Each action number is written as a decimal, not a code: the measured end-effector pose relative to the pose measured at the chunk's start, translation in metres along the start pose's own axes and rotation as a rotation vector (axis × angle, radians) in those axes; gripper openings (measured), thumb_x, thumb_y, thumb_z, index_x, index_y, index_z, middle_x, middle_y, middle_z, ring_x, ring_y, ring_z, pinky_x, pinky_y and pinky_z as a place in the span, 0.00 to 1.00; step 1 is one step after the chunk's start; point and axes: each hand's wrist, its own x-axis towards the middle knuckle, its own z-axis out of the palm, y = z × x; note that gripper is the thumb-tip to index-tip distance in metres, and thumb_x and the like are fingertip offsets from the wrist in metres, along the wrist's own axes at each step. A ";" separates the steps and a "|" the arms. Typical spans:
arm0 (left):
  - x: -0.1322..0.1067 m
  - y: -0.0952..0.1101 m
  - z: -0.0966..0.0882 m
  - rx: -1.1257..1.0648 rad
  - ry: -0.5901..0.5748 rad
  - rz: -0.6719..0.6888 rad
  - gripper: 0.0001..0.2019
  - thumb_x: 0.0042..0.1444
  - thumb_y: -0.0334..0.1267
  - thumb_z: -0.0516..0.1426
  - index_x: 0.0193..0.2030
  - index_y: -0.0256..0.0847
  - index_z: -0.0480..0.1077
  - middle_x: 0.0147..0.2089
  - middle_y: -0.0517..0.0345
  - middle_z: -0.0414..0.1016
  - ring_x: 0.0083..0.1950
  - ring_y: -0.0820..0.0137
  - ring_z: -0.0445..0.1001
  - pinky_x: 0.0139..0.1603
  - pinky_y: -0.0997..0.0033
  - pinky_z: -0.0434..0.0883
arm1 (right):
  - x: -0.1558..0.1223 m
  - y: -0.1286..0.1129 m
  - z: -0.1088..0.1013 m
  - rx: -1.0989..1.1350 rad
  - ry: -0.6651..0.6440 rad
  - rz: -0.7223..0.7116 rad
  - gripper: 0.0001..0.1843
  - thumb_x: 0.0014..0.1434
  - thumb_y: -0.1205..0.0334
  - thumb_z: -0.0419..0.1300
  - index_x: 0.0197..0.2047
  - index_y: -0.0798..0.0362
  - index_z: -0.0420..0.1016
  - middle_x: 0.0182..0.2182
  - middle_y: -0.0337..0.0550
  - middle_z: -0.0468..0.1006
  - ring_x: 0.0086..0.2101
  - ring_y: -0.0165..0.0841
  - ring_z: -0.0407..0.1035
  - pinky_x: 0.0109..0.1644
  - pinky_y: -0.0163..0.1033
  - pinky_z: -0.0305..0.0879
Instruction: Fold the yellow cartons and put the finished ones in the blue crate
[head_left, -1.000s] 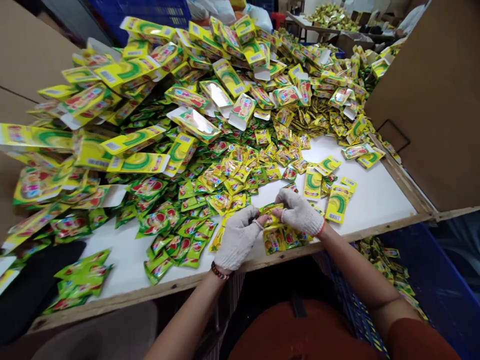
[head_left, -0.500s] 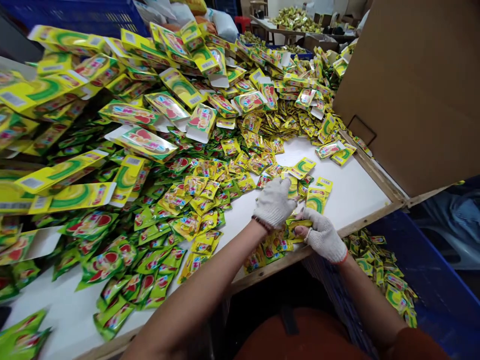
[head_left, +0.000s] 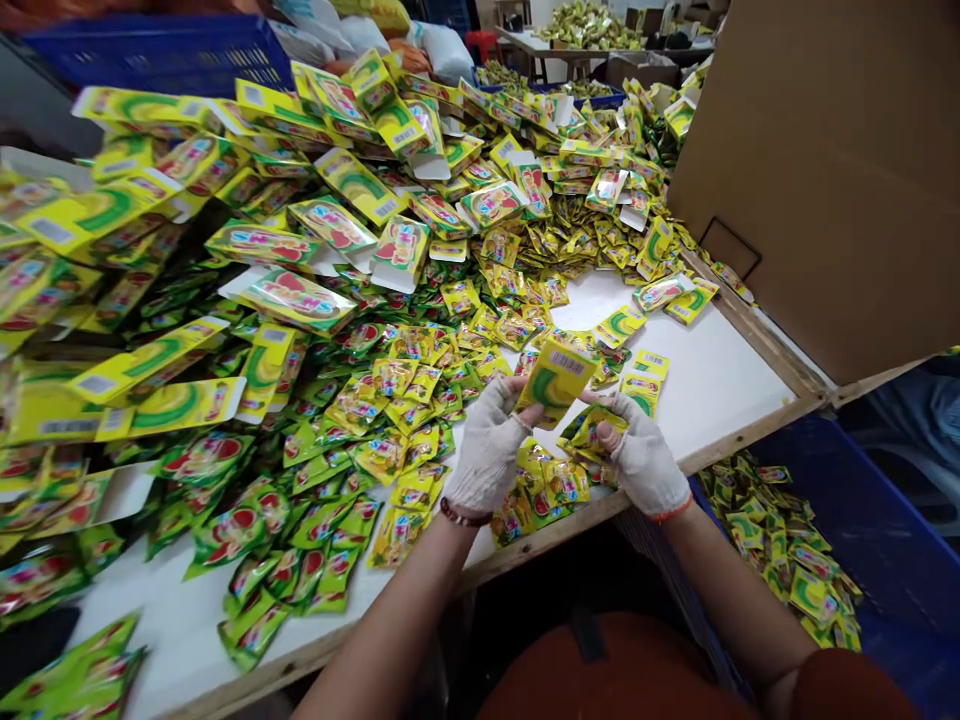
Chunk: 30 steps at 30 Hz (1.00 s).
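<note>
Both my hands wear white knit gloves near the table's front edge. My left hand (head_left: 487,450) pinches a small flat yellow-green carton (head_left: 556,380) and holds it up over the table. My right hand (head_left: 641,455) is closed on a small stack of yellow sachets (head_left: 592,432), just right of the carton. More yellow sachets (head_left: 544,485) lie on the white table (head_left: 712,385) right under my hands. A big heap of yellow and green sachets (head_left: 405,390) and flat cartons (head_left: 300,295) spreads behind and to the left.
A tall brown cardboard sheet (head_left: 840,170) stands at the table's right edge. A blue crate (head_left: 862,520) holding filled yellow cartons sits lower right, below the table. Another blue crate (head_left: 165,50) is at the far left back. A second table with sachets stands far back.
My left hand reached forward to the flat cartons on the table, then came back holding one up. My right hand stayed at the front edge with its sachets. The camera swung left.
</note>
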 end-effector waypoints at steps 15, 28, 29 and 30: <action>-0.033 0.067 -0.068 0.751 -0.437 -0.318 0.17 0.45 0.53 0.63 0.33 0.42 0.76 0.32 0.57 0.78 0.37 0.62 0.75 0.37 0.69 0.69 | -0.003 0.011 0.030 -1.573 -0.669 -0.845 0.11 0.66 0.67 0.53 0.49 0.51 0.73 0.45 0.49 0.79 0.40 0.37 0.73 0.41 0.42 0.67; -0.057 0.043 -0.066 1.313 -0.185 0.029 0.23 0.50 0.39 0.57 0.54 0.41 0.65 0.45 0.51 0.74 0.46 0.59 0.73 0.47 0.61 0.70 | -0.002 0.003 0.022 -0.805 -0.226 -0.476 0.09 0.65 0.60 0.56 0.47 0.52 0.71 0.41 0.47 0.80 0.39 0.36 0.75 0.42 0.40 0.72; -0.060 0.040 -0.065 1.374 -0.136 0.058 0.22 0.49 0.37 0.57 0.53 0.40 0.65 0.45 0.50 0.73 0.47 0.58 0.72 0.48 0.60 0.70 | -0.002 0.001 0.022 -0.717 -0.127 -0.385 0.11 0.64 0.57 0.58 0.47 0.52 0.70 0.39 0.45 0.80 0.37 0.35 0.75 0.40 0.39 0.72; -0.064 0.037 -0.063 1.433 -0.107 0.076 0.20 0.49 0.36 0.57 0.51 0.39 0.66 0.45 0.49 0.72 0.47 0.57 0.72 0.48 0.59 0.70 | -0.003 0.001 0.023 -0.664 -0.047 -0.317 0.13 0.62 0.55 0.60 0.47 0.52 0.70 0.38 0.44 0.79 0.36 0.35 0.74 0.39 0.39 0.72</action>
